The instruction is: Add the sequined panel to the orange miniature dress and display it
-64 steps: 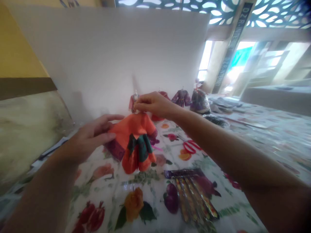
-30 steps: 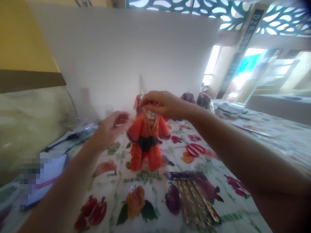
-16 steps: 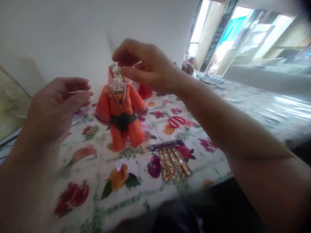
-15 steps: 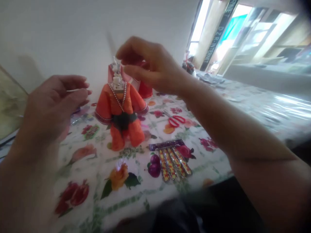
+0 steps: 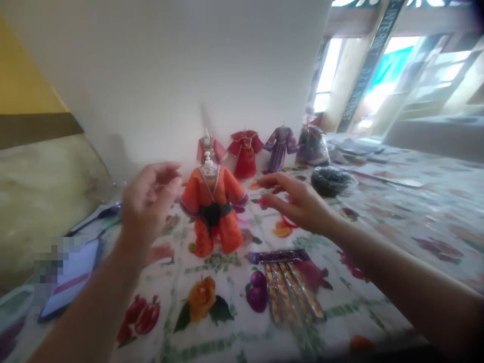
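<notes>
Head view: my left hand [image 5: 147, 201] and right hand [image 5: 302, 204] hung open, empty, flanking the orange outfit [image 5: 213, 194], upright toward the table's [image 5: 260, 338] far edge; it seemed light, soft, best held at the shoulders [image 5: 227, 177].

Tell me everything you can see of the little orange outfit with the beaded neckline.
The small orange cloth outfit stands upright on the fruit-print tablecloth. It has wide, dark-edged sleeves, a V of pale beads, a dark waist panel and two rounded, trouser-like lower parts. A white knobbed piece shows at the neck. Neither the left hand nor right hand appears to touch it.
</notes>
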Tool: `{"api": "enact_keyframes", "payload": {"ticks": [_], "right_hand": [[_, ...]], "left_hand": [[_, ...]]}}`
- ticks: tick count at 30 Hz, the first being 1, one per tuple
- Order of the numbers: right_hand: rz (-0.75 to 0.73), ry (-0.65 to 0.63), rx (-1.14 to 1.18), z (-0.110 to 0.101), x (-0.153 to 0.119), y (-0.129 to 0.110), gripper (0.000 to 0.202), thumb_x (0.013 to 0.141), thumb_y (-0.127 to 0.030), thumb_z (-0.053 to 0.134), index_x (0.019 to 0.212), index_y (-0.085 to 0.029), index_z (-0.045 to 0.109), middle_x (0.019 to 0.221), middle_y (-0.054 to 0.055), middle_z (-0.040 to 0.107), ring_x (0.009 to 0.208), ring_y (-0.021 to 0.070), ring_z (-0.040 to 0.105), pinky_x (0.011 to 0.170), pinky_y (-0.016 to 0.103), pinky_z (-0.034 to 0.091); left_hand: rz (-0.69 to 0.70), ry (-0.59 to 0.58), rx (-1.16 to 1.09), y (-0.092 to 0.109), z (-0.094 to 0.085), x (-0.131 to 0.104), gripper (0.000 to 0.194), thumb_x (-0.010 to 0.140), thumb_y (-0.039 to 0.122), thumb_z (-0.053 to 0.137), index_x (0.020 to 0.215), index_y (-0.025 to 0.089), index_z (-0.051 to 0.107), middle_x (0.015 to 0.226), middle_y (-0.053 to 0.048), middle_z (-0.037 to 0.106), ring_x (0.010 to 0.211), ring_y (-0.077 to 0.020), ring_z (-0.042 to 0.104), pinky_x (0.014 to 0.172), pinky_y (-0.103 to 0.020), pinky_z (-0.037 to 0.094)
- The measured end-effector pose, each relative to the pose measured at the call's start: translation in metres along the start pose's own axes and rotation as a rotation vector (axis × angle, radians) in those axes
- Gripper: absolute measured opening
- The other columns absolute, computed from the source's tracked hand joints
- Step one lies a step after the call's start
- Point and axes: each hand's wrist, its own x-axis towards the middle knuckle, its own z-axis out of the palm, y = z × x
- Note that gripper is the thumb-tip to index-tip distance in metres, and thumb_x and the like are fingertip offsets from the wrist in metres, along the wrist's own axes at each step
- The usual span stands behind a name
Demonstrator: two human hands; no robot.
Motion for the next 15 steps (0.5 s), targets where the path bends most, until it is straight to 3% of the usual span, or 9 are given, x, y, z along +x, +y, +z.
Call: {"api": "enact_keyframes", "payload": {"ticks": [5, 9, 12, 15], "right_hand": [[-0.014, 0.025, 0.046, 0.024, 0.018, -0.009, 0.037, 0.093, -0.04, 0.062, 0.125, -0.022, 0.056, 0.123, 0.011, 0.063, 0.11, 0.0255, 0.061, 0.091, 0.043, 0.05], [-0.02, 0.011, 0.164, 0.043, 0.039, -0.013, 0.041, 0.091, -0.034, 0.065, 0.128, -0.02, 0.053, 0.129, 0.012, 0.059, 0.117, 0.0257, 0.057, 0.097, 0.044, 0.048], [-0.005, -0.006, 0.225, 0.051, 0.053, -0.016, 0.044, 0.089, -0.034, 0.066, 0.128, -0.018, 0.054, 0.124, 0.012, 0.061, 0.112, 0.0244, 0.06, 0.097, 0.044, 0.048], [0.06, -0.035, 0.218, 0.054, 0.061, -0.021, 0.044, 0.087, -0.035, 0.067, 0.126, -0.017, 0.055, 0.106, 0.009, 0.065, 0.095, 0.0225, 0.063, 0.085, 0.042, 0.052]], "left_hand": [[-0.022, -0.069, 0.038, -0.011, 0.001, 0.017, 0.039, 0.084, 0.035, 0.069, 0.119, 0.021, 0.061, 0.12, -0.008, 0.063, 0.11, -0.0201, 0.061, 0.091, -0.03, 0.052], [-0.11, -0.227, 0.013, -0.016, -0.001, 0.031, 0.061, 0.078, 0.043, 0.075, 0.129, 0.021, 0.05, 0.139, -0.014, 0.052, 0.132, -0.0272, 0.05, 0.107, -0.043, 0.044], [-0.203, -0.351, -0.053, -0.026, -0.001, 0.032, 0.077, 0.073, 0.045, 0.079, 0.137, 0.021, 0.043, 0.147, -0.018, 0.045, 0.142, -0.0308, 0.04, 0.113, -0.048, 0.037], [-0.248, -0.415, -0.152, -0.039, 0.004, 0.026, 0.083, 0.072, 0.043, 0.082, 0.14, 0.02, 0.041, 0.148, -0.019, 0.046, 0.139, -0.0317, 0.045, 0.113, -0.047, 0.039]]}}
